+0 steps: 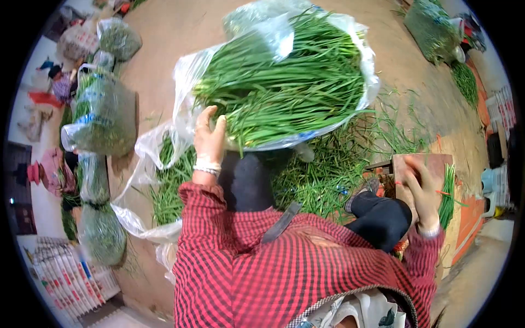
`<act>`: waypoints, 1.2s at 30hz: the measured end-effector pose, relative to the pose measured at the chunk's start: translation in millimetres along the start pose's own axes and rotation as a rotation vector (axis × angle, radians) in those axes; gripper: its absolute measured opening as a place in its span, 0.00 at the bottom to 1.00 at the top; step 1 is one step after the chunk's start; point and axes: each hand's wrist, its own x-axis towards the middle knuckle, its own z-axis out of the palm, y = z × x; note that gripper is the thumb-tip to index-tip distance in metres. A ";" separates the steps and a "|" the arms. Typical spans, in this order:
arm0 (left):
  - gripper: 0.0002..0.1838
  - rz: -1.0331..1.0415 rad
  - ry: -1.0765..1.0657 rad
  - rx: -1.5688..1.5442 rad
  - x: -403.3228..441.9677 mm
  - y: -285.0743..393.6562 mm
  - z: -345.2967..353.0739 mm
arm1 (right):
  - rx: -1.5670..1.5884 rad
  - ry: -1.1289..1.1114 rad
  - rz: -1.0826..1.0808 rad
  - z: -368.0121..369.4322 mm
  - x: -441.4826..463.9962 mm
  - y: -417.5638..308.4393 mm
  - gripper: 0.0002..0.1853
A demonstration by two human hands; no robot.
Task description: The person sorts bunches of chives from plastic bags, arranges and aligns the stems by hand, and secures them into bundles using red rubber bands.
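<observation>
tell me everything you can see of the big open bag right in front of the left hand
The bag looks like thin, clear-to-whitish plastic, crinkled and shiny, with some blue along its near edge. Its mouth is spread wide, showing long green stalks packed inside, lying mostly sideways, some with paler ends. It is directly in front of the person, its near edge above the left leg. The left hand is at its near left corner. Its underside is hidden.

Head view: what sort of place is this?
Probably an indoor packing room for green vegetables: an open bag heaped with long green leaves, stuffed plastic bags lined up at the left, and loose greens strewn over the floor.
</observation>
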 end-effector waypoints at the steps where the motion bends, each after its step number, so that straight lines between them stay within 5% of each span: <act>1: 0.17 -0.143 -0.110 0.004 -4.2 -15.0 -12.9 | 0.000 -0.091 -0.102 27.6 25.6 -0.9 0.19; 3: 0.22 -0.285 -0.297 -0.122 -9.9 -64.6 -22.4 | -0.327 -0.264 -0.587 100.0 70.3 -43.0 0.23; 5: 0.32 -0.231 -0.211 0.020 -25.9 -54.1 -27.9 | -0.518 -0.366 -0.832 173.1 102.5 -65.0 0.27; 7: 0.42 -0.365 -0.093 -0.042 -28.4 -53.2 -23.4 | -0.701 -0.465 -0.933 240.0 128.2 -74.6 0.34; 9: 0.43 -0.447 -0.197 -0.056 -19.2 -39.4 -23.6 | -0.792 -0.554 -1.004 294.4 145.6 -77.3 0.45; 10: 0.44 -0.515 -0.306 -0.068 -16.1 -37.8 -22.5 | -0.922 -0.572 -1.002 314.6 150.4 -74.6 0.50; 11: 0.42 -0.344 -0.346 -0.018 -15.1 -44.2 -18.3 | -1.000 -0.635 -0.944 328.0 152.8 -72.9 0.52; 14: 0.34 -0.382 -0.269 -0.216 -18.8 -58.9 -23.7 | -1.055 -0.779 -0.790 332.9 159.9 -70.8 0.55; 18: 0.33 -0.301 -0.271 -0.693 -28.1 -63.5 -31.7 | -1.151 -0.740 -0.744 327.3 151.7 -69.6 0.60; 22: 0.32 -0.229 -0.245 -0.652 -28.0 -51.7 -29.9 | -1.439 -0.542 -0.780 344.7 134.7 -59.5 0.59; 26: 0.32 -0.259 -0.196 -0.692 -30.0 -55.3 -28.0 | -1.364 -0.541 -0.663 353.3 128.1 -61.7 0.53; 30: 0.31 -0.285 -0.210 -0.640 -29.8 -45.3 -28.1 | -1.332 -0.358 -0.909 347.6 128.7 -39.5 0.51; 36: 0.36 -0.263 -0.102 -0.581 -31.7 -44.3 -22.8 | -1.015 -0.527 -0.596 312.6 142.8 -59.2 0.53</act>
